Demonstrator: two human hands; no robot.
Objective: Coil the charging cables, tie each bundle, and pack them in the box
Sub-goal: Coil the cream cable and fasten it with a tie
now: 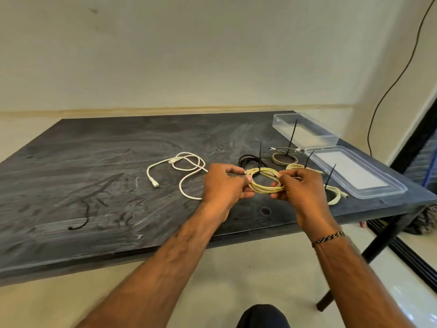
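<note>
Fingers (233, 172) of my left hand (222, 185) and right hand (300, 188) pinch opposite sides of the yellow coil (266, 185), keeping its loops together, probably for tying. Coil sits just above the table (94, 185), left of the clear box (305, 131); tied bundles (283, 157) between. White cable (186, 166) lies loose, farther left. Both forearms reach forward, palms down.

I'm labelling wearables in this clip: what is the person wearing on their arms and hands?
Both forearms are bare, with no sleeves in view. The right wrist carries a thin braided band, dark with light flecks. The left hand and right hand show no gloves, rings or watch.
</note>
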